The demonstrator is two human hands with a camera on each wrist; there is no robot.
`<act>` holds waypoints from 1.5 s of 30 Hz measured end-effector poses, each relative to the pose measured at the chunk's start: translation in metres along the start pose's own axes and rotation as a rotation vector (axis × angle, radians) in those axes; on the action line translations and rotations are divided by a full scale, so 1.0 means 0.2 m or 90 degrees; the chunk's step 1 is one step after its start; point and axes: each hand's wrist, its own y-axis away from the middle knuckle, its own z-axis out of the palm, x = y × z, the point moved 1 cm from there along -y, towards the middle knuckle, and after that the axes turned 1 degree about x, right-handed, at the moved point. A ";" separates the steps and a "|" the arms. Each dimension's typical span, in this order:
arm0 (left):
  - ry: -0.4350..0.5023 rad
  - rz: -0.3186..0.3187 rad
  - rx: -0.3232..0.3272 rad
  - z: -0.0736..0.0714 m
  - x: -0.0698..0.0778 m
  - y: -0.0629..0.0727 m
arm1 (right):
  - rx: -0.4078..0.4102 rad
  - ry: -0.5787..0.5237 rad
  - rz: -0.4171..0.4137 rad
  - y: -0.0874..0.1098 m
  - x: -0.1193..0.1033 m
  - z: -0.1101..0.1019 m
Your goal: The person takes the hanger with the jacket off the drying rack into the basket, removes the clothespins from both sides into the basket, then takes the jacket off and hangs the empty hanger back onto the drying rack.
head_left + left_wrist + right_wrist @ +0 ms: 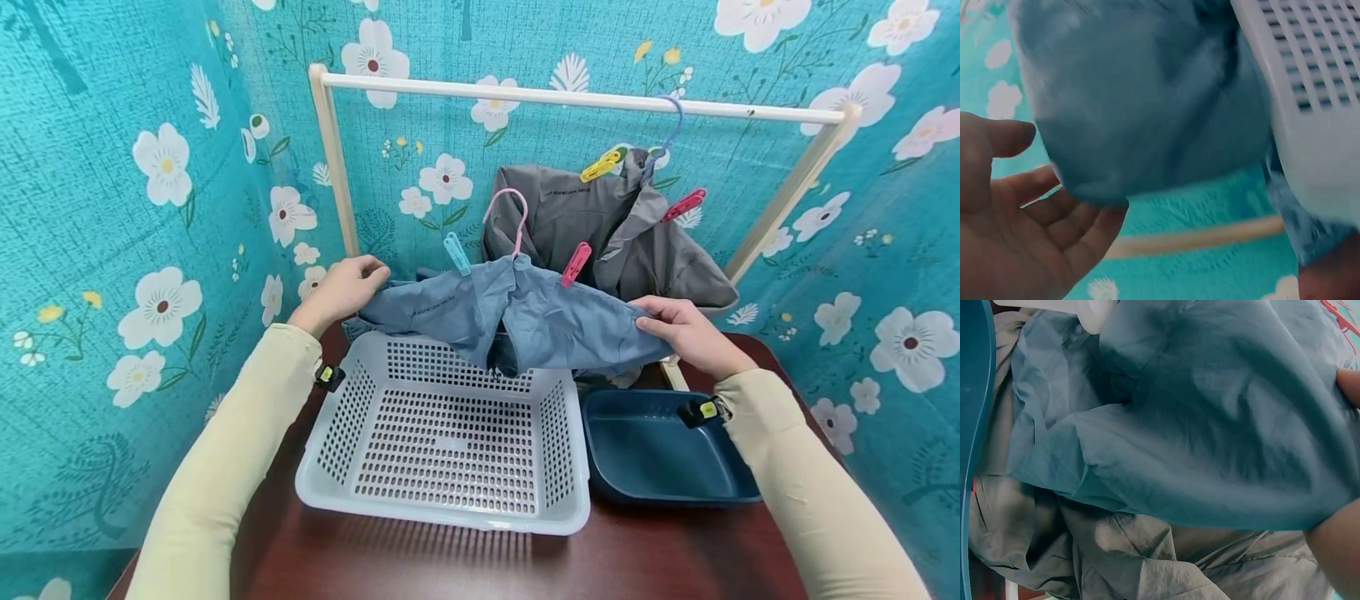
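A blue jacket (457,312) is spread on a pink hanger (517,212), its hook below the rail. Near the collar a light blue clothespin (457,253) and a pink clothespin (576,264) are clipped on. At the left sleeve end is my left hand (345,292); in the left wrist view its thumb stands apart from the cloth (1147,106) and the loosely bent fingers touch the sleeve's edge. My right hand (692,333) pinches the other sleeve near its end, where the right wrist view shows the blue cloth (1222,437) stretched toward the fingers.
Below the jacket stands a white perforated basket (442,521), with a dark blue basin (667,492) to its right. Behind, a grey jacket (547,204) with yellow and red clothespins hangs by a blue hanger (670,125) from the white rail (465,87) of a wooden rack.
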 end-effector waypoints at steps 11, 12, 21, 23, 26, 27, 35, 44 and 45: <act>0.067 0.114 -0.062 0.11 0.13 0.01 | -0.006 -0.014 -0.005 0.01 0.00 0.01; 0.071 0.121 -0.063 0.12 0.13 0.01 | -0.005 -0.012 -0.006 0.01 0.00 0.01; 0.099 0.182 -0.059 0.17 0.12 -0.01 | -0.006 -0.036 -0.002 0.01 -0.01 0.01; 0.126 0.189 -0.067 0.17 0.11 -0.01 | -0.006 -0.045 0.002 0.01 -0.01 0.01; 0.170 0.191 -0.079 0.18 0.10 -0.02 | -0.006 -0.053 0.006 0.02 -0.01 0.01; 0.183 0.189 -0.083 0.18 0.09 -0.02 | -0.007 -0.054 0.005 0.02 -0.01 0.00; 0.222 0.164 -0.101 0.19 0.08 -0.02 | -0.016 -0.051 0.024 0.01 0.02 0.00; 0.240 0.138 -0.102 0.21 0.08 -0.02 | -0.020 0.083 0.045 -0.01 -0.01 0.01; 0.244 0.135 -0.102 0.22 0.08 -0.02 | -0.019 0.095 0.043 -0.01 -0.02 0.02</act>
